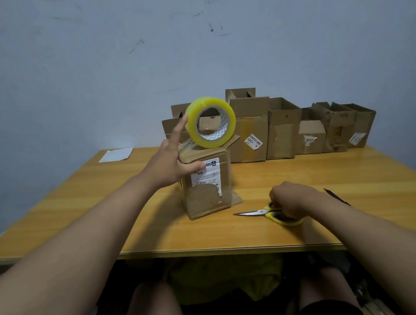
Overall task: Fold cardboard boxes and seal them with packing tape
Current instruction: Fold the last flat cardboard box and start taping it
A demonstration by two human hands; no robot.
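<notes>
A small cardboard box (pixel 209 183) with a white shipping label stands upright in the middle of the wooden table (pixel 101 203). A yellowish roll of packing tape (pixel 212 125) stands on its edge on the box's top. My left hand (pixel 173 162) touches the box's upper left corner with the thumb across the front and straight fingers reaching up against the roll. My right hand (pixel 294 198) lies curled over the yellow handles of a pair of scissors (pixel 267 213) on the table right of the box, blades pointing left.
A row of several open cardboard boxes (pixel 282 129) lines the table's back edge against the wall. A white sheet of paper (pixel 116 154) lies at the back left. A dark thin object (pixel 336 196) lies right of my right hand.
</notes>
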